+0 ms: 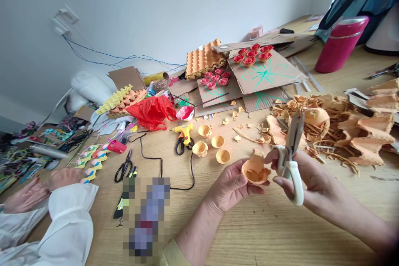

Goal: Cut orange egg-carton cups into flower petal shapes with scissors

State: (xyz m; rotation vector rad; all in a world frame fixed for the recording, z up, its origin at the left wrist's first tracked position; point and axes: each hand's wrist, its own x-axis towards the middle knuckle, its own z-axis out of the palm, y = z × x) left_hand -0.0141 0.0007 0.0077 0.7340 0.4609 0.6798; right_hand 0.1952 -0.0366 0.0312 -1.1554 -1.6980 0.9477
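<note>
White-handled metal scissors [291, 166]: gripped by right hand [312, 178], blades upward.
Orange paper-pulp cup [250, 167]: near, pinched between left hand's [232, 185] thumb and fingers, left of scissors.
Small round orange cups [223, 156]: farther left on pale wooden table [249, 237].
Yellow glue gun [184, 133]: left beside them.

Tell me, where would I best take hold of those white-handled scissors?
I'd take the white-handled scissors by the rounded loops, coming from the near right side, where the right hand grips them. The loops seem a natural hold, while the narrow metal blades point up and away from the person.
</note>
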